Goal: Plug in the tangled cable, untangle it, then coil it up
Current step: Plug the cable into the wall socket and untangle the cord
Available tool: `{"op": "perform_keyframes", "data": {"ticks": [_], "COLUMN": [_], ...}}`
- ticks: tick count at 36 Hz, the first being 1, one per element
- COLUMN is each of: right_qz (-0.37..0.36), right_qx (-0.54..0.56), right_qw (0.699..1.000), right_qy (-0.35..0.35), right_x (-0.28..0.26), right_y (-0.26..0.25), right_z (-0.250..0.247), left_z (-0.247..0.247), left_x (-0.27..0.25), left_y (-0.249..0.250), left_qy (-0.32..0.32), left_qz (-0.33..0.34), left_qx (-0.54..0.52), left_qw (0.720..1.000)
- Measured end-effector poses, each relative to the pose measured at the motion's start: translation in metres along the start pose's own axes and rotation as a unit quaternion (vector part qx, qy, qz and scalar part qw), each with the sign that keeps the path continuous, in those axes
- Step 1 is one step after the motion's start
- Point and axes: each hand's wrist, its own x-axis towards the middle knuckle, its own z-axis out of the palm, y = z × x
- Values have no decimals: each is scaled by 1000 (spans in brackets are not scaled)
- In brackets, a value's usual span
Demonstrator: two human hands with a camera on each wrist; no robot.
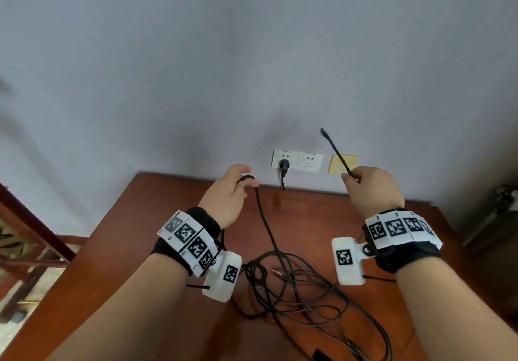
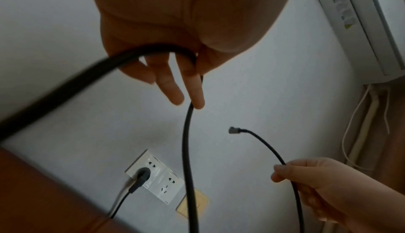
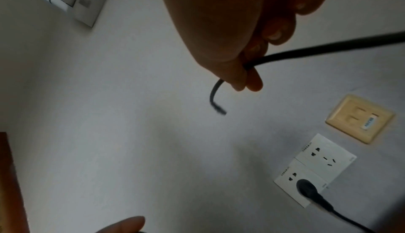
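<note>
A black cable [image 1: 265, 220] rises from a tangled heap [image 1: 302, 285] on the brown wooden table [image 1: 168, 220]. My left hand [image 1: 235, 192] holds it up, hooked between thumb and forefinger; in the left wrist view the cable [image 2: 186, 150] runs across the palm and hangs down. My right hand [image 1: 370, 186] pinches the cable near its free end, whose small connector [image 1: 323, 131] sticks up in front of the wall. A black plug [image 1: 284, 164] sits in the left of two white wall sockets [image 1: 308, 161], also seen in the right wrist view [image 3: 306, 188].
A beige wall plate [image 1: 344, 164] is right of the sockets. A white air conditioner [image 2: 361, 28] hangs high on the wall. Wooden furniture [image 1: 28, 234] stands left of the table, a dark object [image 1: 501, 206] at the right edge.
</note>
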Motion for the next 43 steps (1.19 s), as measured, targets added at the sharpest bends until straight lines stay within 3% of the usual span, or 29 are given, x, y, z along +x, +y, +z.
{"op": "perform_keyframes", "data": {"ticks": [8, 15, 21, 25, 30, 34, 38, 43], "right_qz": [13, 59, 85, 11, -111, -214, -258, -272], "right_qx": [94, 259, 354, 294, 335, 353, 327, 333], "right_qw": [995, 963, 924, 946, 923, 903, 908, 903], "right_qy": [-26, -47, -115, -134, -151, -116, -50, -8], "right_x": [13, 20, 20, 7, -19, -32, -35, -39], "right_y": [-2, 6, 3, -10, -40, -62, -69, -69], "right_z": [4, -9, 0, 3, -6, -13, -12, -11], "left_z": [-13, -31, -31, -25, -18, -10, -7, -8], "left_x": [5, 19, 30, 37, 39, 38, 34, 28], "left_y": [23, 46, 68, 71, 75, 78, 79, 87], "left_qy": [-58, -122, -88, -50, -5, -31, -26, -18], "left_qz": [64, 67, 123, 173, 231, 237, 244, 227], "left_qx": [19, 48, 80, 58, 23, -16, -53, -1], "left_qw": [996, 989, 985, 982, 973, 971, 968, 974]}}
